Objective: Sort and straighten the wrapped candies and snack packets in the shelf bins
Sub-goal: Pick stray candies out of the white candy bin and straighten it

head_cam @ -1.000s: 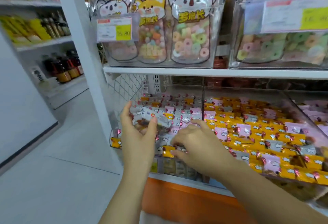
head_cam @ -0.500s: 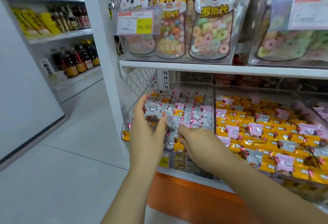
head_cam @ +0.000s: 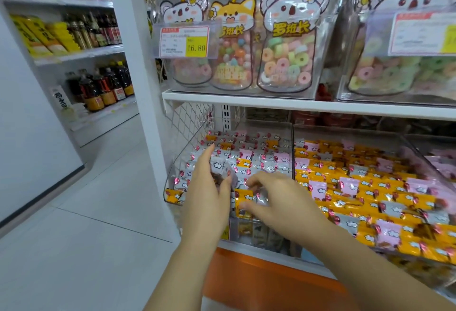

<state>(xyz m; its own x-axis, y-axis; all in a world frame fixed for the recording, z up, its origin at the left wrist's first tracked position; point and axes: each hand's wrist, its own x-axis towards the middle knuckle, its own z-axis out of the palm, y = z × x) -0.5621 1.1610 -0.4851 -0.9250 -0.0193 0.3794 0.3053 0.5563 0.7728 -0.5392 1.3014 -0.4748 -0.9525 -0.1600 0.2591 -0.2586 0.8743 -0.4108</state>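
Bright, even shop light with barely a shadow; soft overall, wide-angle bending and blur toward edges.

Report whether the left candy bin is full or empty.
Full: wrapped candies cover the left bin from front to back.

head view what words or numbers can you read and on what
"16.80": price tag, its small print too fine to read
"罗班长": koala bag
"班长", first character hidden: fox bag
Right tag, bottle labels: too blurred to read
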